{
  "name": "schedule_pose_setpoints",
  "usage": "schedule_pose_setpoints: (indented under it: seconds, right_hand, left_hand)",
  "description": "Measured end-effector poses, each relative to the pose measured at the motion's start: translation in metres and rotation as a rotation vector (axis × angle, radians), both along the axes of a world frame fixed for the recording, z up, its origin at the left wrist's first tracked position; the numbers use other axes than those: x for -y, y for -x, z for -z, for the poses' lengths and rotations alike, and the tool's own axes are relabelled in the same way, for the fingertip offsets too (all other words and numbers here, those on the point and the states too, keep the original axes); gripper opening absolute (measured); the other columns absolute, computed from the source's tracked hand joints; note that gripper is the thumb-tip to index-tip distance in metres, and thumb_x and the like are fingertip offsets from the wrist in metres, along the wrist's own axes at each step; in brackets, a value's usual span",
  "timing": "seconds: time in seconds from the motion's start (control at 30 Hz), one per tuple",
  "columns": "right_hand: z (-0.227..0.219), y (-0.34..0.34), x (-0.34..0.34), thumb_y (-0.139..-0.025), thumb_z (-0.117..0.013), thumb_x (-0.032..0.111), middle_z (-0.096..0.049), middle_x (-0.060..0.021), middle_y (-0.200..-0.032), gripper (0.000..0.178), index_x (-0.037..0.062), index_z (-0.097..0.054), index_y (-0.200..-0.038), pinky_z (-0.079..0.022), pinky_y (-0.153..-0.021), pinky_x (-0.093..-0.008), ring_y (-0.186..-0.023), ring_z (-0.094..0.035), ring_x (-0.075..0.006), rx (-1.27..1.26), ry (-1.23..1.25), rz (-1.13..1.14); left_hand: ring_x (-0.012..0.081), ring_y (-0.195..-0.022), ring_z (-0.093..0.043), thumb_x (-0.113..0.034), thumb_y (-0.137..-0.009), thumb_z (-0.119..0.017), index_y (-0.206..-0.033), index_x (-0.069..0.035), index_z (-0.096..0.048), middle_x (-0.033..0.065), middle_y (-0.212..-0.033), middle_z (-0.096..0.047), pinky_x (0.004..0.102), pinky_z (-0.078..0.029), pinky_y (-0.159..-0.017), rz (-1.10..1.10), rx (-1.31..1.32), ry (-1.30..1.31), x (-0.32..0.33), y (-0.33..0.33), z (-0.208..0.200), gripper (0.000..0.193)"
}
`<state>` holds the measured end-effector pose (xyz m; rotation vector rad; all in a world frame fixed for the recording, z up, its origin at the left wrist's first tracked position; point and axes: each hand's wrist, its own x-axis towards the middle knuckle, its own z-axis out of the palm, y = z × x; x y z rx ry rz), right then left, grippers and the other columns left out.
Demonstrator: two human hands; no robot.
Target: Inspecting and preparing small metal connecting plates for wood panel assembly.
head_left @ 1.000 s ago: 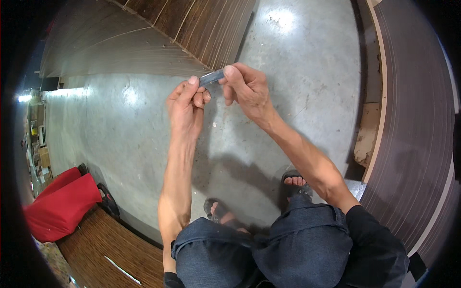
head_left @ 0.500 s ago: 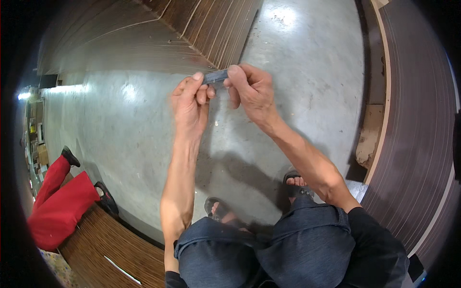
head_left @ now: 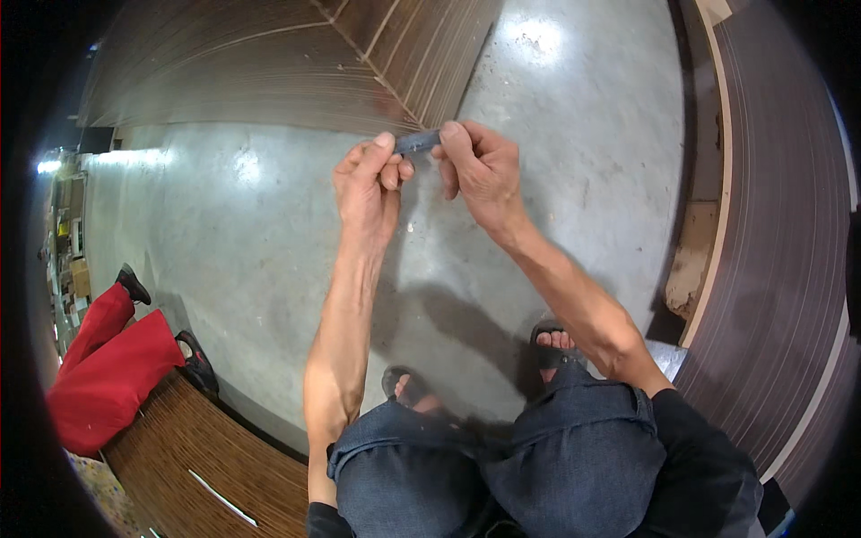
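A short, flat dark grey strip (head_left: pixel 417 143) is stretched level between my two hands, out in front of me over the floor. My left hand (head_left: pixel 369 179) pinches its left end between thumb and fingers. At the other end, the thumb and forefinger of my right hand (head_left: pixel 484 170) close on it, while the lower fingers curl beneath. The ends are hidden under my fingertips, and I cannot tell what kind of strip it is. Just beyond it lies the corner of a dark wood-grain panel piece (head_left: pixel 269 76).
On the right stands a large dark striped panel (head_left: pixel 789 224) with a pale edge. At lower left, a person in red trousers (head_left: pixel 121 377) sits on a brown wood-grain surface (head_left: pixel 211 448) bearing a thin white strip (head_left: pixel 222 498). Grey concrete floor (head_left: pixel 224 224) lies between.
Both hands, with the grey strip still between them, appear slightly further right in view. The wood-grain corner has shifted the same way. The grip looks unchanged.
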<state>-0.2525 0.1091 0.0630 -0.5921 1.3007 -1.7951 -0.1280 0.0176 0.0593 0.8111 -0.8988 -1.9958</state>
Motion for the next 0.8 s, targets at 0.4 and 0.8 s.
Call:
schedule_pose_setpoints:
  seconds: [0.4,0.8]
  right_hand:
    - [0.038,0.003,-0.015,-0.102,-0.055,0.028,-0.051,0.0,-0.051,0.04,0.0002,-0.063,-0.075,-0.035,-0.04,-0.0259,-0.042,-0.043,-0.0072,0.004,-0.151,-0.051]
    - [0.02,0.023,0.005,-0.102,-0.056,0.028,-0.047,0.0019,-0.05,0.039,0.0011,-0.063,-0.076,-0.03,-0.04,-0.0256,-0.043,-0.04,-0.0058,-0.082,0.05,-0.142]
  left_hand:
    - [0.0159,-0.056,-0.055,-0.012,-0.091,-0.071,-0.071,-0.006,-0.06,0.004,-0.062,-0.058,0.0293,-0.048,-0.06,-0.045,0.202,-0.119,-0.025,-0.008,0.037,0.023]
    - [0.0139,-0.057,-0.055,-0.013,-0.092,-0.07,-0.072,-0.005,-0.064,0.0041,-0.062,-0.059,0.0295,-0.051,-0.063,-0.052,0.011,-0.025,-0.022,-0.002,0.018,0.022]
